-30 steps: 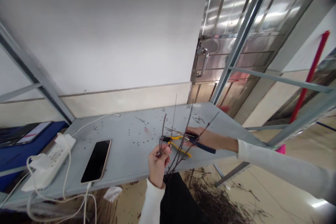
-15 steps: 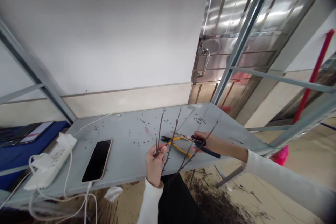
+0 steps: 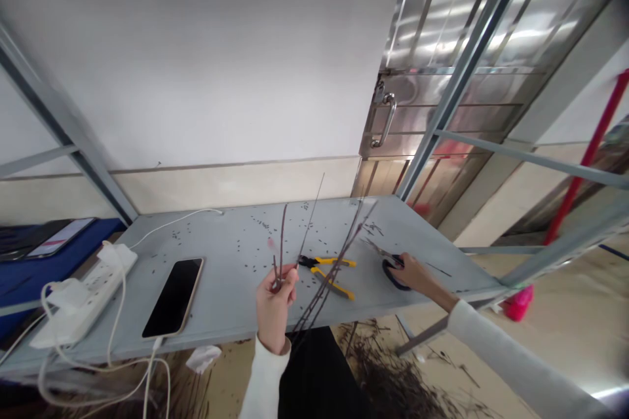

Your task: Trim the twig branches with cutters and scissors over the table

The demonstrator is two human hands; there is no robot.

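My left hand (image 3: 274,304) is pinched closed on a short forked twig (image 3: 283,236), held upright above the front of the table; a thinner stem (image 3: 310,216) slants up beside its fingertips. At the right, my right hand (image 3: 415,275) grips the dark handles of a pair of scissors (image 3: 393,268), whose blades point left and away, low over the tabletop. Between the hands lie cutting pliers (image 3: 345,291) with yellow and grey handles, their jaws close to my left fingers. Several long twigs (image 3: 327,278) lean up from my lap across the pliers.
The grey table (image 3: 216,281) carries many tiny dark twig bits. A phone (image 3: 174,298) and a white power strip (image 3: 86,298) with cables are at the left. A twig pile (image 3: 393,373) lies on the floor. Metal frame posts (image 3: 457,78) stand at the table's corners.
My right hand has moved right with the scissors, away from the twigs and lower toward the tabletop. The long twigs have swung closer together. My left hand appears slightly further left.
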